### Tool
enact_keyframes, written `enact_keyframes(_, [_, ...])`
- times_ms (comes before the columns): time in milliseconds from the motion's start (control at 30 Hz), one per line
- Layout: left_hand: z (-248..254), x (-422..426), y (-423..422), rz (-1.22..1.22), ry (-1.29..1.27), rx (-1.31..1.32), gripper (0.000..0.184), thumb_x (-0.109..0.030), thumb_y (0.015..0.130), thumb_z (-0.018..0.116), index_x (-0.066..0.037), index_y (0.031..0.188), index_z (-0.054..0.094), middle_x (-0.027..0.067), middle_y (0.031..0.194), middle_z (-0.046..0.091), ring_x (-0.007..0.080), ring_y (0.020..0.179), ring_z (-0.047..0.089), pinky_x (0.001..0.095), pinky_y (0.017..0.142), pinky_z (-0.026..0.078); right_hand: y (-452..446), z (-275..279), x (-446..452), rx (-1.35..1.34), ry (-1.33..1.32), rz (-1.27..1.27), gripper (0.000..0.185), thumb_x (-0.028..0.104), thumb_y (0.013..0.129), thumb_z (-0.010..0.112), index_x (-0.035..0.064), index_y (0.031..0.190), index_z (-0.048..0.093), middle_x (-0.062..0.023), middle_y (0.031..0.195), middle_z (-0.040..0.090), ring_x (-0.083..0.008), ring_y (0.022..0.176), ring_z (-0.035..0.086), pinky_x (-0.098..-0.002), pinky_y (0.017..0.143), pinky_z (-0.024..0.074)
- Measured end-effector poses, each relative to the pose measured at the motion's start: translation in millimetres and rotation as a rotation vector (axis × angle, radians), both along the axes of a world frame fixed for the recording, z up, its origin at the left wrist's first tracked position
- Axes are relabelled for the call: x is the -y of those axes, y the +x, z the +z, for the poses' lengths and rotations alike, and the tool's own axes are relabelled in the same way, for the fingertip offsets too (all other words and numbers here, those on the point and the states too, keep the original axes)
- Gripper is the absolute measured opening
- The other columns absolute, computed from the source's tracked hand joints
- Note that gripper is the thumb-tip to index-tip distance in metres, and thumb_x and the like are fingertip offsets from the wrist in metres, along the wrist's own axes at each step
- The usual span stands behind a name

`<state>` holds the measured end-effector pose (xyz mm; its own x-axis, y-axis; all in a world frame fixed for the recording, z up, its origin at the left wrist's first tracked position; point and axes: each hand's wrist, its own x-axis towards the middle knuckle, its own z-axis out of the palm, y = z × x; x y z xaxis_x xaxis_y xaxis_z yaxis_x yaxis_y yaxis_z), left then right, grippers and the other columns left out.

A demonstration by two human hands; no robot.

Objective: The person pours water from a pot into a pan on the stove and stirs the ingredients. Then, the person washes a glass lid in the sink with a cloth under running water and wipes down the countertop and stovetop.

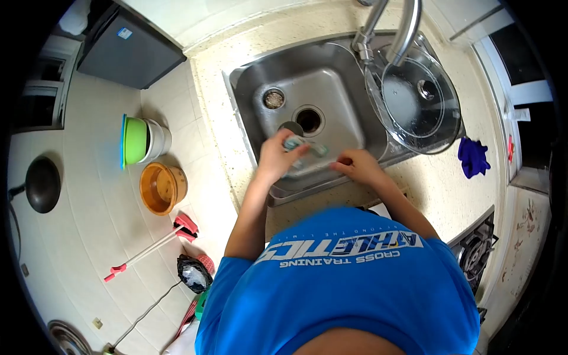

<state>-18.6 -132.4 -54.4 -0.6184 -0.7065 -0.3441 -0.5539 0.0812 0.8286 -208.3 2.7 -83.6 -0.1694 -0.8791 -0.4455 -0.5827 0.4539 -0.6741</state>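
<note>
Over the near left part of the steel sink, my left hand is closed on a pale green and white thing, smeared by motion, perhaps a small cloth. A dark round piece shows just beyond its fingers; I cannot tell whether the hand holds it. My right hand hovers over the near right side of the basin, with its fingers curled together. Whatever sits in its fingertips, if anything, is too small to make out. Between the hands and the faucet lies the open drain hole.
A round strainer rests in the basin. The faucet arches over a glass lid on the right. A purple cloth lies on the counter near a gas stove. Basins and a mop are left.
</note>
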Motion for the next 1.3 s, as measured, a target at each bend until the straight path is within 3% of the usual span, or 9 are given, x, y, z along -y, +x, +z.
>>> enact_keyframes(100, [-11.9,28.7,23.6,0.534,-0.568,-0.395,0.025,-0.009,0.075,0.07,-0.004,0.092,0.052,0.0076,0.087,0.056,0.0165,0.077,0.055,0.0264,0.067,0.046,6.5,1.3,-0.1,0.018,-0.067,-0.157,0.047,0.048,0.078,0.059,0.0017,0.08,0.063,-0.0142,0.075,0.063,-0.0262,0.07,0.061,-0.0351,0.066,0.0474])
enact_keyframes(200, [1.7,61.5,44.5,0.728,-0.815,-0.321,0.022,-0.006,0.072,0.07,-0.002,0.088,0.054,0.0099,0.088,0.05,0.0223,0.08,0.05,0.0299,0.075,0.042,20.7,-2.1,2.3,-0.156,-0.098,-0.158,0.037,0.039,0.078,0.061,0.0024,0.08,0.064,-0.0127,0.068,0.062,-0.0248,0.063,0.061,-0.0338,0.058,0.0468])
enact_keyframes(367, [-48.6,85.9,37.4,0.364,-0.836,0.138,0.027,-0.012,0.068,0.07,-0.01,0.094,0.062,0.0176,0.112,0.044,0.0374,0.099,0.041,0.0403,0.087,0.035,29.5,9.2,13.8,-0.301,-0.033,-0.1,0.036,0.04,0.08,0.058,0.0039,0.078,0.063,-0.0124,0.072,0.063,-0.0286,0.068,0.061,-0.0374,0.061,0.0479])
enact_keyframes(667, [-60.5,257.2,-51.2,0.593,-0.699,0.127,0.033,-0.033,0.076,0.061,-0.015,0.104,0.061,0.0138,0.113,0.049,0.0362,0.102,0.042,0.0428,0.089,0.035,32.9,1.0,12.4,-0.407,-0.079,-0.157,0.027,0.033,0.076,0.062,0.0078,0.068,0.059,-0.0081,0.063,0.061,-0.0262,0.06,0.06,-0.0373,0.056,0.0482])
enact_keyframes(933, [-75.0,222.1,-140.0,-0.13,-0.949,-0.151,0.028,-0.014,0.072,0.065,-0.012,0.099,0.061,0.0057,0.094,0.062,0.0268,0.091,0.054,0.0363,0.081,0.042,32.3,-0.3,5.1,-0.366,-0.045,-0.162,0.03,0.035,0.076,0.059,0.0064,0.071,0.063,-0.0117,0.069,0.063,-0.0296,0.067,0.061,-0.0391,0.062,0.0492])
enact_keyframes(967, [-120.8,251.8,-148.8,-0.097,-0.648,-0.288,0.028,-0.015,0.078,0.063,-0.008,0.104,0.058,0.0044,0.09,0.061,0.0212,0.083,0.058,0.0314,0.071,0.047,29.8,-0.4,4.6,-0.349,-0.021,-0.133,0.032,0.037,0.076,0.058,0.0062,0.071,0.063,-0.0131,0.07,0.063,-0.0308,0.068,0.061,-0.0402,0.063,0.0491])
enact_keyframes(1000, [-46.8,207.0,-129.3,0.015,0.144,-0.518,0.03,-0.017,0.084,0.056,-0.003,0.111,0.053,0.0049,0.091,0.06,0.0161,0.08,0.059,0.0262,0.064,0.048,28.9,3.4,3.3,-0.35,-0.008,-0.141,0.032,0.037,0.077,0.056,0.0064,0.071,0.063,-0.0139,0.07,0.063,-0.0314,0.069,0.061,-0.0409,0.063,0.049])
enact_keyframes(1033, [-30.9,185.1,-118.5,-0.009,0.278,-0.731,0.03,-0.017,0.088,0.051,-0.002,0.113,0.049,0.0073,0.094,0.059,0.0155,0.082,0.059,0.0253,0.067,0.048,31.0,6.7,3.3,-0.343,0.004,-0.143,0.033,0.038,0.077,0.055,0.0066,0.07,0.064,-0.0147,0.071,0.062,-0.032,0.07,0.061,-0.0416,0.064,0.0489])
enact_keyframes(1300, [-3.9,27.1,-43.7,-0.01,0.377,-0.665,0.024,-0.016,0.088,0.054,0.001,0.104,0.054,0.0043,0.095,0.057,0.0111,0.083,0.052,0.0229,0.074,0.042,31.3,-4.2,-4.8,-0.361,-0.192,-0.196,0.028,0.034,0.077,0.053,0.0082,0.071,0.063,-0.0133,0.072,0.062,-0.0318,0.07,0.06,-0.0419,0.065,0.0482])
